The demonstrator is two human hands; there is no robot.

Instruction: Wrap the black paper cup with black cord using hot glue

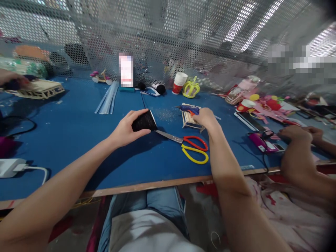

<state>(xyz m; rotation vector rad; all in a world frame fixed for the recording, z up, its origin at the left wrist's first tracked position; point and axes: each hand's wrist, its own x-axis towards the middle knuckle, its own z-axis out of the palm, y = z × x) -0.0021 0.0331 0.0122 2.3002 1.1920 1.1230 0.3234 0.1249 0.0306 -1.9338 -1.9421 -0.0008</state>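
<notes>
Your left hand (pixel 126 131) grips a black cup (pixel 144 121), lying sideways. Your right hand (pixel 207 119) maybe holds the glue gun (pixel 189 109), pointing left toward the cup.

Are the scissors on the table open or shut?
Shut: the scissors lie flat, blades together in one line, red and yellow handles side by side.

A blue table (pixel 78 140) with a wooden front edge fills the view. Behind it stands a perforated metal screen (pixel 168 35), grey and hazy, with bright striped light (pixel 252 24) showing through at upper right.
</notes>
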